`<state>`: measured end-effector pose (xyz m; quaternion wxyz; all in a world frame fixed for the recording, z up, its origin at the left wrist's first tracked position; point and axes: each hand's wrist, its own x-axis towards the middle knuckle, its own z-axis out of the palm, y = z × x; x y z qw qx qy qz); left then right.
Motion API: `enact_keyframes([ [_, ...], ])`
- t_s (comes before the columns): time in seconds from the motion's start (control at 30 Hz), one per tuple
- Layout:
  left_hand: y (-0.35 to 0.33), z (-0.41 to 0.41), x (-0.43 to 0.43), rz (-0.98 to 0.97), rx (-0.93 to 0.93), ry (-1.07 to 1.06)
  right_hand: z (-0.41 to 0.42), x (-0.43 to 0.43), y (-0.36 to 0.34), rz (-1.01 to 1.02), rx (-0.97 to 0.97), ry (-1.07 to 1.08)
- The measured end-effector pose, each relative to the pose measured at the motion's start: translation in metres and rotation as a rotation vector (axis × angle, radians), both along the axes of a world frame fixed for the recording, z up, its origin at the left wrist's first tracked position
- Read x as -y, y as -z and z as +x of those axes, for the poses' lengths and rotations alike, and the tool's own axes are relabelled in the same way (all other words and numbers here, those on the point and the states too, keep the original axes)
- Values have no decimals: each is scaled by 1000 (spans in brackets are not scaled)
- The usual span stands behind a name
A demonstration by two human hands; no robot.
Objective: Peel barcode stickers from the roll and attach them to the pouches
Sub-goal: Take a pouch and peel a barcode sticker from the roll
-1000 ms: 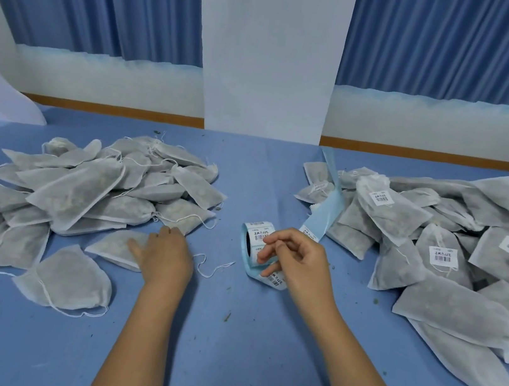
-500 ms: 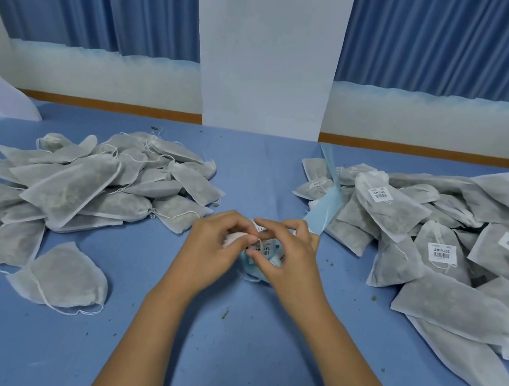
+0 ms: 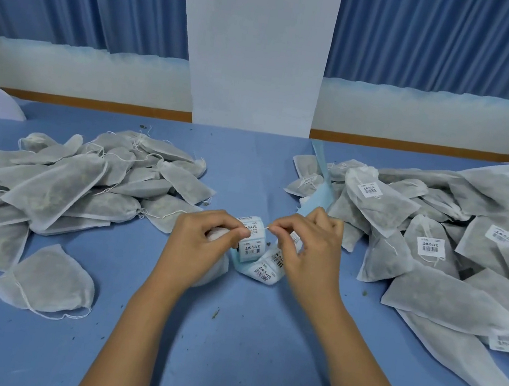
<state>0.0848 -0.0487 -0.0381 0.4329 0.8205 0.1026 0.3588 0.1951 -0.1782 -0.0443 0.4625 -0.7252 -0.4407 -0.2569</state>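
Mid-table (image 3: 238, 355), the left hand (image 3: 202, 244) pinches the sticker roll (image 3: 250, 242), a pouch (image 3: 214, 269) tucked beneath its palm. The right hand (image 3: 307, 250) pinches a sticker (image 3: 269, 227) edge just beside it. Unlabelled pouches (image 3: 82, 187) lie left, labelled pouches (image 3: 429, 252) right.

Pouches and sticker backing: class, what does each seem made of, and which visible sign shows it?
Pouches: probably non-woven fabric, matte, fuzzy, faintly translucent over dark contents. Sticker backing: seemingly smooth pale-blue coated paper; it bends in a stiff, thin strip.

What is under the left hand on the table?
A grey-white pouch peeks out under the left hand, beside the sticker roll. The hand covers most of it; whether it has a sticker cannot be seen.
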Motion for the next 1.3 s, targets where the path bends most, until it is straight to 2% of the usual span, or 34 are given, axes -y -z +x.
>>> enact_keyframes([
  [0.1,0,1,4,-92,-49,71,2,3,-1,19,-6,37],
  [0.17,-2,-1,4,-201,-34,150,3,3,-2,46,-78,25],
  [0.3,-4,-4,4,-430,165,248,13,8,-1,125,-317,-37],
  [0.37,-3,-4,5,-487,293,250,10,6,1,81,-338,-58],
  [0.47,-1,-4,4,-413,358,164,-6,-3,2,-45,-195,-156],
  [0.53,2,-3,3,-301,308,63,-15,-7,3,-108,-54,-218],
  [0.6,7,1,2,-109,196,-6,-16,-7,3,-101,46,-223],
  [0.67,9,4,1,18,115,13,-13,-4,2,-54,106,-198],
  [0.8,11,5,-1,68,66,125,-9,0,-1,25,142,-144],
  [0.9,10,5,5,9,9,185,-6,2,-3,72,59,-106],
  [1.0,6,6,11,-97,-1,212,-6,4,-5,133,-121,-99],
  [1.17,4,6,15,-229,97,69,-6,2,-5,97,-375,-177],
  [1.3,5,7,13,-274,146,-55,-11,-1,-1,-10,-414,-245],
])
